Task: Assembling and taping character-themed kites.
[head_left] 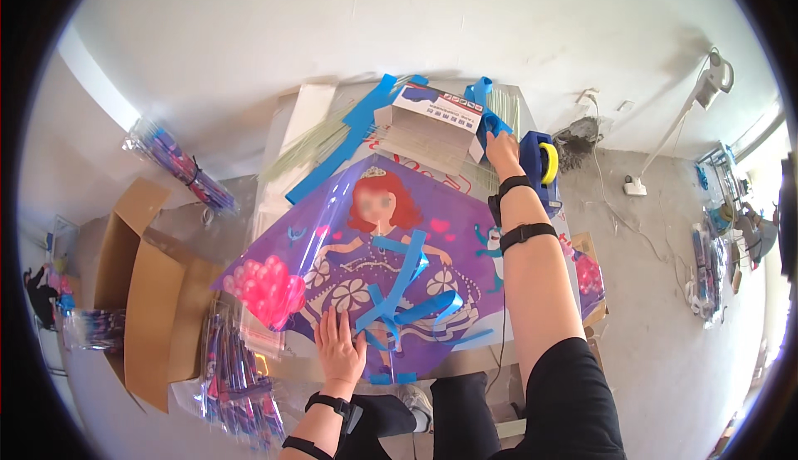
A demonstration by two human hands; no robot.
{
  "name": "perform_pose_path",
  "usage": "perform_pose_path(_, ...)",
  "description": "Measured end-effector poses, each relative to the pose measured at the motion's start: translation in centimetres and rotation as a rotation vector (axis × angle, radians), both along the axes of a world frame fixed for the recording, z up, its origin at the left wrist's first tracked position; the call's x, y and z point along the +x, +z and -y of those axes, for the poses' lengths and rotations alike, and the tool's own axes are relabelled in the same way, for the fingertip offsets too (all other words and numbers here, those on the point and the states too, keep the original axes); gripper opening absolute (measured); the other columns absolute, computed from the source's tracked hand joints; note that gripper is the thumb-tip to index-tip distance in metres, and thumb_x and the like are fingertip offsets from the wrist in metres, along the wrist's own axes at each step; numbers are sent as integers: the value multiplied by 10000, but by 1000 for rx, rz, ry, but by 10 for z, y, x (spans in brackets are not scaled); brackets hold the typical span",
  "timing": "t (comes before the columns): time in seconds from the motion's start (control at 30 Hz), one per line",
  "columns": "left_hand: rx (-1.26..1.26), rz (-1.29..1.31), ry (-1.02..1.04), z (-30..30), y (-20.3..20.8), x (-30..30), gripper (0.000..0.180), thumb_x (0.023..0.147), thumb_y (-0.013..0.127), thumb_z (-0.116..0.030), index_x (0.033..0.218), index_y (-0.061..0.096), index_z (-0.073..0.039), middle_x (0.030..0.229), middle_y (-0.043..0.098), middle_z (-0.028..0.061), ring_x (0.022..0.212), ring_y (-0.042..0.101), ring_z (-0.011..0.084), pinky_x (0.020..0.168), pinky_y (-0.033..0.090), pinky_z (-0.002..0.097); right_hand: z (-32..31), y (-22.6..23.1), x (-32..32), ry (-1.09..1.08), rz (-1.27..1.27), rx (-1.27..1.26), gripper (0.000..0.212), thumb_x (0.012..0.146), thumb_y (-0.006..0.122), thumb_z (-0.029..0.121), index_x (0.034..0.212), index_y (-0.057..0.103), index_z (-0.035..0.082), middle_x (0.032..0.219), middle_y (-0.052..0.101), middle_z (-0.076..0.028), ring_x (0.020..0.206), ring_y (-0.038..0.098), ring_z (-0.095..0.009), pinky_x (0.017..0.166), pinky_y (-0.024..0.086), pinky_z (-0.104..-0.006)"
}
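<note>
A purple kite (339, 248) printed with a red-haired princess and pink balloons lies spread over the work table. My left hand (338, 352) rests flat on its lower part, fingers extended. Beside that hand, loose blue ribbon strips (403, 290) cross and curl over the kite. My right arm reaches to the far side of the table. There my right hand (502, 152) is closed on a blue ribbon (494, 122) beside an open cardboard box; the fingertips are partly hidden. Another long blue ribbon (342, 146) slants across the far left of the table.
A blue tape dispenser (532, 157) with a yellow roll stands right of my right hand. The white printed box (439, 109) and bundles of thin pale rods (320, 132) lie at the back. An open brown carton (150, 310) and wrapped kite bundles (237, 385) stand left. A cable (611, 202) crosses the floor.
</note>
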State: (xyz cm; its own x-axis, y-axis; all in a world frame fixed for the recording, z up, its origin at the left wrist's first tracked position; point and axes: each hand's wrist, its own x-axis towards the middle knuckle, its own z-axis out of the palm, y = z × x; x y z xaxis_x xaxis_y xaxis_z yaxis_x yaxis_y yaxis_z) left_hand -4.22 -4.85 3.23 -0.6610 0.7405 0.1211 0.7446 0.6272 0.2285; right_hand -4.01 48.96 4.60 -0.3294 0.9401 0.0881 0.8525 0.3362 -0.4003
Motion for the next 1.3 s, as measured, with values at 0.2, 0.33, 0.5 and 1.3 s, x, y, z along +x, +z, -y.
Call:
perform_pose_path(0.2, 43, 5, 8, 2, 1, -6, 548, 836, 579, -283, 1294, 449, -12, 1381, 386, 198, 1286, 346, 352, 1070, 255, 491, 76, -8, 45, 184, -258, 268, 272, 839, 599, 245, 1001, 601, 27, 1023, 597, -179, 990, 544, -360, 894, 418, -427)
perform_pose_path(0.33, 73, -17, 23, 2, 7, -11, 529, 854, 560, -286, 1297, 449, -20, 1379, 399, 176, 1285, 354, 335, 1069, 259, 481, 190, 4, 106, 323, -336, 1, 208, 804, 614, 183, 957, 600, 43, 951, 611, -139, 981, 548, -334, 866, 426, -413)
perform_pose_path(0.5, 144, -43, 19, -6, -11, -6, 520, 871, 545, -305, 1303, 446, -34, 1381, 406, 156, 1287, 354, 319, 1074, 258, 468, 302, -1, 167, 531, -322, -164, 277, 746, 673, 138, 1005, 599, 76, 987, 584, -144, 987, 543, -334, 837, 453, -415)
perform_pose_path(1.3, 676, 2126, 189, 7, 148, 151, 623, 949, 362, -545, 1215, 528, -6, 1182, 584, 118, 1056, 558, 205, 939, 377, 327, 463, 137, 265, 529, -904, -1224, 114, 883, 550, 7, 986, 584, -26, 755, 633, -68, 682, 624, -131, 644, 495, -234)
